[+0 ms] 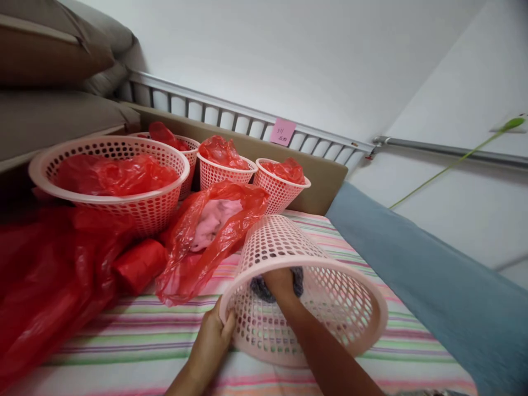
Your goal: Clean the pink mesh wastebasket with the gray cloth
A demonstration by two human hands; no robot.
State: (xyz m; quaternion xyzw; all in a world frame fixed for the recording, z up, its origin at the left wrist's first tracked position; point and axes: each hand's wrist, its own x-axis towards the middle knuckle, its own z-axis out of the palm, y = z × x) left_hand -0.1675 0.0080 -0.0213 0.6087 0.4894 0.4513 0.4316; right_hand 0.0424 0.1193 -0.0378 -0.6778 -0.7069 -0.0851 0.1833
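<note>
A pink perforated plastic basket (284, 242) lies on its side on the striped sheet, its mouth facing me. My left hand (216, 333) is closed on the left part of its rim, thumb inside. Through the mouth reaches my right hand (280, 280), pressed against a dark grey-blue cloth (264, 290) inside the basket. Its fingers are bent around the cloth, and their tips are hidden. Just left of the basket, an open red plastic bag (243, 206) holds a pink cloth-like item (214, 223).
Upright pink baskets lined with red bags stand behind: a large one (109, 192) at left, others (272, 192) along the headboard (322, 187). A red bag roll (142, 264) and loose red plastic (49, 286) lie left. A radiator (212, 114) with a pink note (282, 132) is behind.
</note>
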